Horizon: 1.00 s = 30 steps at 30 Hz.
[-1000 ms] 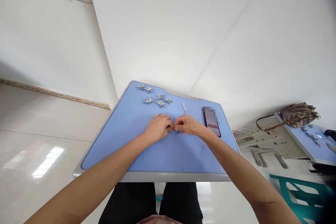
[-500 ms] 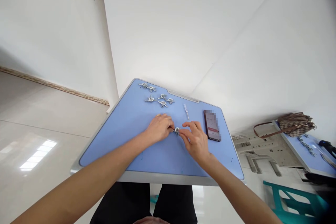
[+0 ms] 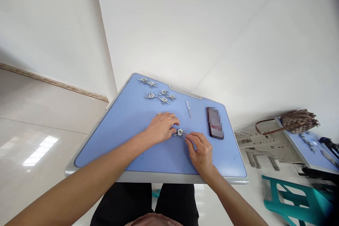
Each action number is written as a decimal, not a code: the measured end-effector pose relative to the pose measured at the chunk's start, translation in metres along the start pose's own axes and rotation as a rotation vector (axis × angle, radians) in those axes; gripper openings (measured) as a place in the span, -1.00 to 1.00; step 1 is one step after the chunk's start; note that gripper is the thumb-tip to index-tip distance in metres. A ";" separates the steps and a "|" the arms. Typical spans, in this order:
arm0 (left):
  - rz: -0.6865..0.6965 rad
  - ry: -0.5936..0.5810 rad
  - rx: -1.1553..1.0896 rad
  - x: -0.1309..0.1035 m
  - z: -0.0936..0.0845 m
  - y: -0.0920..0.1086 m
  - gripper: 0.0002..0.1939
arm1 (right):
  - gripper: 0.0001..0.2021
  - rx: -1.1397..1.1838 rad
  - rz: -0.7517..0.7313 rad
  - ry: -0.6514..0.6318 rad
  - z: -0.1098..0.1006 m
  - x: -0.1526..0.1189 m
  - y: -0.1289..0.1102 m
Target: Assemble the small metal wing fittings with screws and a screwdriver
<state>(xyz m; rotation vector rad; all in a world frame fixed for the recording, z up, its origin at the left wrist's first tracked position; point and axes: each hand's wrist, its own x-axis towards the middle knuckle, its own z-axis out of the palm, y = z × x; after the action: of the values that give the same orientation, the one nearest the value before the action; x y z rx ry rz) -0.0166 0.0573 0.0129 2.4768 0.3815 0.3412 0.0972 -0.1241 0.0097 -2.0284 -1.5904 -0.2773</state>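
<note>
A small silvery metal fitting (image 3: 180, 132), with thin stubs sticking out at its sides, lies between my hands over the blue tabletop. My right hand (image 3: 201, 150) has thumb and forefinger pinched at the fitting's right stub. On the other side, my left hand (image 3: 162, 127) has its thumb and fingers apart around the left stub; whether the thumb touches it is hard to make out. Beyond the hands lies a screwdriver (image 3: 188, 108) with a clear handle. Several similar metal fittings (image 3: 164, 100) sit in loose groups toward the far left of the table.
A phone (image 3: 215, 123) lies on the right of the blue table (image 3: 111, 141). White walls stand close behind the table. To the right are a teal plastic stool (image 3: 291, 197) and another blue table (image 3: 317, 148) with a checked handbag (image 3: 299, 122) and more metal parts on it.
The fitting now lies turned with a stub toward the right. My left fingers have loosened from its left end, and my right hand has shifted slightly right and down. The camera view tilted slightly.
</note>
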 end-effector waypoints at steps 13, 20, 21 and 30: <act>0.077 -0.085 0.023 0.000 0.006 0.002 -0.94 | -0.82 0.219 0.118 -0.111 0.018 0.018 0.012; 0.134 -0.077 -0.038 -0.001 0.004 0.003 -0.73 | -0.84 0.244 0.121 -0.047 0.009 0.002 0.008; 0.127 -0.089 -0.039 -0.001 0.004 0.003 -0.74 | -0.84 0.226 0.114 -0.047 0.008 -0.002 0.006; 0.181 -0.113 -0.109 0.001 0.009 0.001 -0.72 | -0.91 0.060 0.036 -0.042 0.011 -0.004 0.000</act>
<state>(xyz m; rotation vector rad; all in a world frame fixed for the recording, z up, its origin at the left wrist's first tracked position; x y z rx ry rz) -0.0123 0.0529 0.0066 2.4150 0.0900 0.2853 0.0940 -0.1218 -0.0014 -2.0274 -1.5670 -0.1729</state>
